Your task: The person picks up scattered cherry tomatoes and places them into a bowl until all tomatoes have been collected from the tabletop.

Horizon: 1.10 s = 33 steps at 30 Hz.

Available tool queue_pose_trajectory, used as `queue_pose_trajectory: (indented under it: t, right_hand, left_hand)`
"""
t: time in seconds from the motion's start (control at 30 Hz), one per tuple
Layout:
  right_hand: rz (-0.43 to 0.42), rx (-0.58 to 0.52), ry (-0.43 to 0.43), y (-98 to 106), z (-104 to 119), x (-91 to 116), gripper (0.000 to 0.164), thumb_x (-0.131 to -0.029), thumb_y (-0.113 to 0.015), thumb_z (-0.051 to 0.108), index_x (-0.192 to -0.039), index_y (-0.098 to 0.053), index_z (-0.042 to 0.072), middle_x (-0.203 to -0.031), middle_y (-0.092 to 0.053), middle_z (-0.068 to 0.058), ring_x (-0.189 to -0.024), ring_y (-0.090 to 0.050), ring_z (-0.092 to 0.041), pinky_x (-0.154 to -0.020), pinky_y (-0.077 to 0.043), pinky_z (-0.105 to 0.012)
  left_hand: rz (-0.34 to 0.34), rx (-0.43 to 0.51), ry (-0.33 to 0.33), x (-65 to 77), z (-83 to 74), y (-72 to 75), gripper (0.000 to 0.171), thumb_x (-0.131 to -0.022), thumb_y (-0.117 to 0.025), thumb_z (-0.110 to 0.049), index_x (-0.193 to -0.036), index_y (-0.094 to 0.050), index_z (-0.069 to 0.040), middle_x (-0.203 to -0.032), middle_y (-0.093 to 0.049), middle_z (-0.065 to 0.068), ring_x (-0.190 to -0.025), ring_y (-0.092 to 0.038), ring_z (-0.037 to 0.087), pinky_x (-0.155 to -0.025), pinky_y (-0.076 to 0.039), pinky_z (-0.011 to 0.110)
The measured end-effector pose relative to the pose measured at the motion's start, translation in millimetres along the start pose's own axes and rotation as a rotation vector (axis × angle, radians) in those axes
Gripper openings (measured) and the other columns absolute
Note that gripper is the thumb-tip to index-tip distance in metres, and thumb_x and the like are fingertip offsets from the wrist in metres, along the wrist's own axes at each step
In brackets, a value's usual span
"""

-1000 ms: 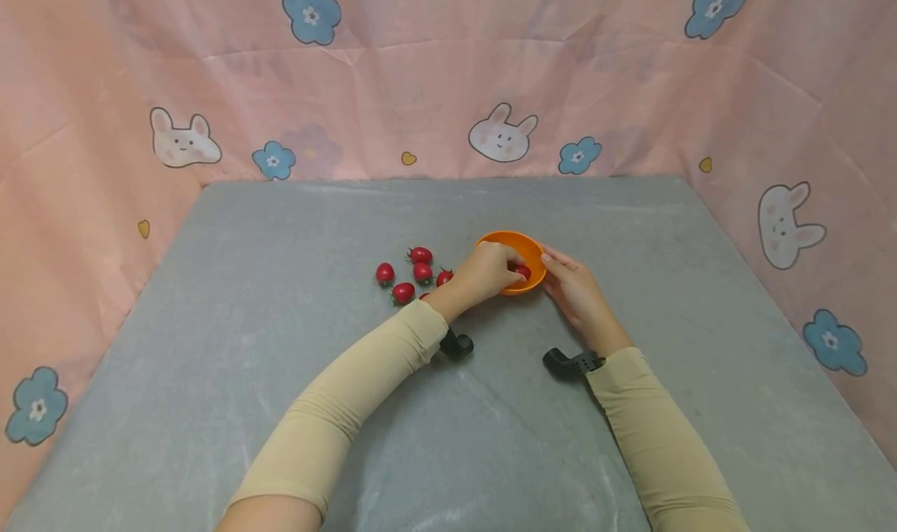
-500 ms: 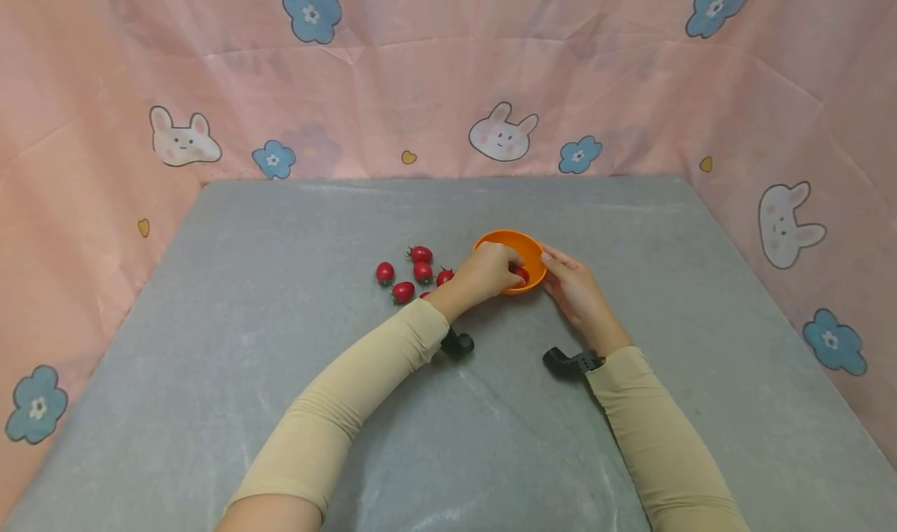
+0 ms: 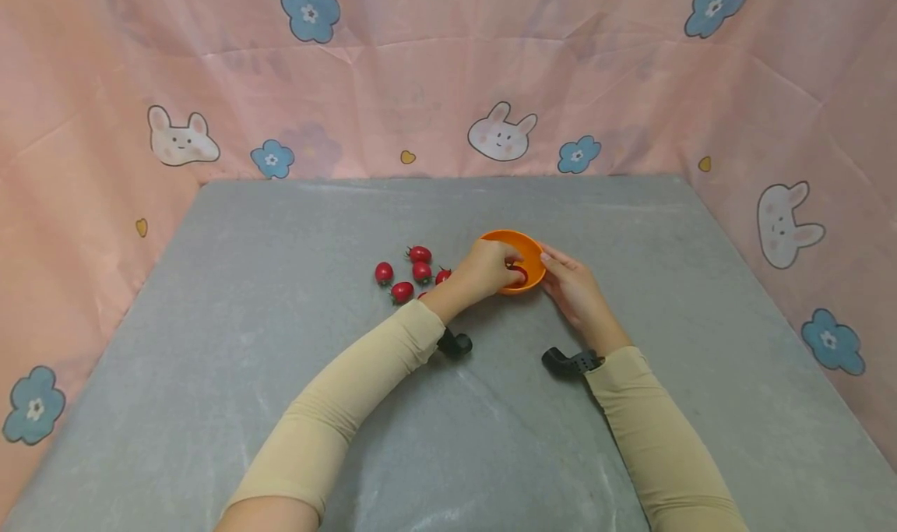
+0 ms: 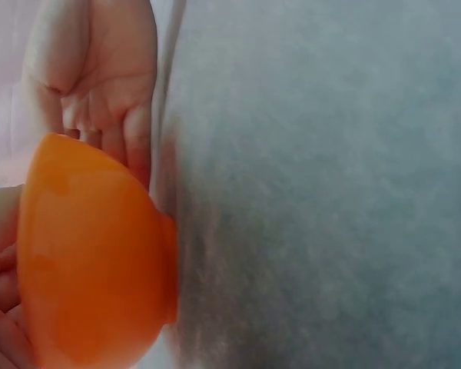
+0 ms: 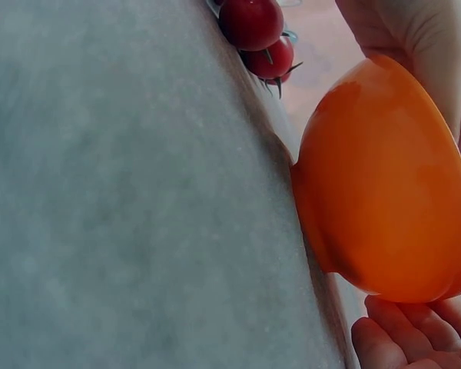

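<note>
An orange bowl [image 3: 536,255] stands on the grey table, its outer side filling much of both wrist views. My left hand [image 3: 482,270] reaches over the near left rim and pinches a red cherry tomato [image 3: 519,273] inside the bowl. That tomato is partly hidden by the fingers. On the other side, my right hand [image 3: 578,294] holds the bowl, thumb at the rim and fingers against the outer wall. The right wrist view shows the right fingers [image 5: 415,334] under the bowl's side. Several cherry tomatoes [image 3: 421,272] lie left of the bowl, some partly behind the left wrist.
The grey table [image 3: 280,283] stretches out around the bowl. A pink curtain [image 3: 392,88] with rabbits and flowers hangs along the back and sides. Black wrist mounts [image 3: 564,362] stick out from both sleeves.
The tomato under my left fingers has turned slightly in the bowl, and its stem end now shows. My right hand and the bowl stay nearly in place.
</note>
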State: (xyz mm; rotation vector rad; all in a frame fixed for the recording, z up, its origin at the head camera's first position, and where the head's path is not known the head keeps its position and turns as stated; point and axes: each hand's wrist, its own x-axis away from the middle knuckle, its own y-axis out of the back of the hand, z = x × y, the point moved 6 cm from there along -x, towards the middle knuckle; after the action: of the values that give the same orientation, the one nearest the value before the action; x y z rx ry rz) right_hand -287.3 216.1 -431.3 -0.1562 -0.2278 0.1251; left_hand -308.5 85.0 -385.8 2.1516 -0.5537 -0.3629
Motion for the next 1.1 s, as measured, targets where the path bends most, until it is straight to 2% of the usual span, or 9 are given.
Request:
queue_pose_trajectory:
  t: [0.23, 0.43, 0.63, 0.83, 0.97, 1.1]
  right_hand:
    - [-0.018, 0.027, -0.010, 0.7, 0.3, 0.1, 0.051, -0.099, -0.041, 0.027, -0.145, -0.030, 0.007, -0.152, -0.026, -0.007, -0.138, -0.029, -0.021, -0.111, -0.024, -0.036]
    - [-0.029, 0.006, -0.007, 1.3, 1.1, -1.4, 0.050, -0.100, -0.040, 0.024, -0.145, -0.028, 0.006, -0.153, -0.024, -0.008, -0.139, -0.027, -0.020, -0.112, -0.023, -0.037]
    - [-0.023, -0.015, -0.017, -0.5, -0.1, -1.3, 0.051, -0.100, -0.041, 0.024, -0.145, -0.028, 0.006, -0.153, -0.024, -0.007, -0.139, -0.027, -0.020, -0.112, -0.023, -0.037]
    - [-0.027, -0.026, -0.016, 1.0, -0.2, -1.9, 0.051, -0.099, -0.041, 0.025, -0.145, -0.029, 0.007, -0.153, -0.025, -0.006, -0.139, -0.028, -0.020, -0.112, -0.023, -0.037]
    - [-0.025, -0.026, -0.016, 1.3, -0.5, -1.6, 0.051, -0.099, -0.042, 0.025, -0.145, -0.028, 0.006, -0.153, -0.024, -0.007, -0.139, -0.028, -0.020, -0.112, -0.023, -0.037]
    - [-0.016, -0.040, -0.014, 0.8, -1.4, -2.3, 0.052, -0.099, -0.042, 0.024, -0.145, -0.027, 0.005, -0.153, -0.024, -0.008, -0.139, -0.027, -0.020, -0.112, -0.023, -0.037]
  left_hand:
    - [-0.077, 0.129, 0.018, 18.5, 6.5, 16.5, 0.031, -0.083, -0.069, -0.025, -0.112, -0.068, -0.013, -0.108, -0.068, 0.001, -0.098, -0.060, 0.014, -0.085, -0.050, 0.024]
    - [-0.126, 0.216, 0.027, 35.5, 16.7, 28.7, 0.034, -0.083, -0.070, -0.025, -0.114, -0.067, -0.013, -0.113, -0.066, 0.002, -0.101, -0.059, 0.016, -0.088, -0.050, 0.026]
    - [-0.166, 0.306, 0.086, 50.4, 32.7, 42.6, 0.032, -0.083, -0.070, -0.023, -0.113, -0.068, -0.013, -0.114, -0.066, 0.002, -0.103, -0.061, 0.015, -0.087, -0.051, 0.025]
    - [-0.227, 0.328, 0.078, 64.3, 43.2, 61.3, 0.032, -0.082, -0.071, -0.019, -0.112, -0.068, -0.010, -0.113, -0.067, 0.008, -0.108, -0.062, 0.024, -0.088, -0.051, 0.031]
    - [-0.252, 0.306, 0.123, 76.5, 54.5, 70.9, 0.036, -0.080, -0.073, -0.025, -0.114, -0.068, -0.015, -0.114, -0.066, 0.004, -0.107, -0.061, 0.022, -0.090, -0.050, 0.033]
    - [-0.267, 0.348, 0.177, 87.8, 68.9, 78.4, 0.038, -0.080, -0.073, -0.027, -0.115, -0.067, -0.016, -0.116, -0.065, 0.005, -0.107, -0.061, 0.021, -0.091, -0.049, 0.033]
